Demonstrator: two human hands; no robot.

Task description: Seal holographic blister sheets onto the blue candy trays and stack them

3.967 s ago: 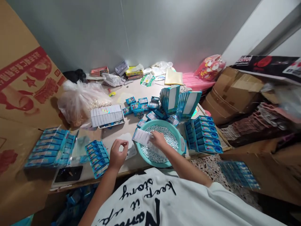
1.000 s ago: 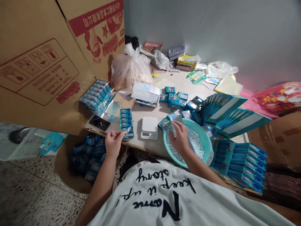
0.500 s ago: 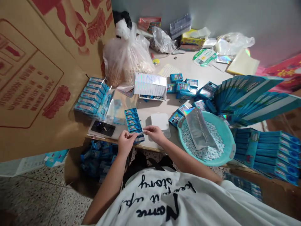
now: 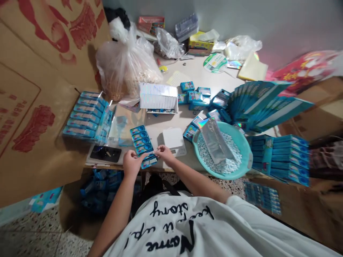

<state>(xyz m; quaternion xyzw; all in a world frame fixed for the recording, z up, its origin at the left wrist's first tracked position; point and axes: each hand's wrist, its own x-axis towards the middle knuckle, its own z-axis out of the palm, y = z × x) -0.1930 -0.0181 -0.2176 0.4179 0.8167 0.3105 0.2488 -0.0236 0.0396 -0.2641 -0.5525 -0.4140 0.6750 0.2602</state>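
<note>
A row of flat blue packets with round dark blue spots lies near the table's front edge. Over its near end, my left hand is closed in a pinch on a thin pale strip. My right hand pinches the other end of that strip, fingertips close to the left ones. The strip is too small to make out further. Just beyond my right hand sits a small white scale with a little display.
A turquoise basin of small pale pellets, with a silvery pouch on top, stands right. Blue cartons are stacked beyond it. Left are a phone, bagged blue boxes and a tall cardboard box. A white open box stands behind.
The camera view has turned to the right, so the table things appear further left. Both hands keep the strip pinched over the row of packets, its near end now more visible.
</note>
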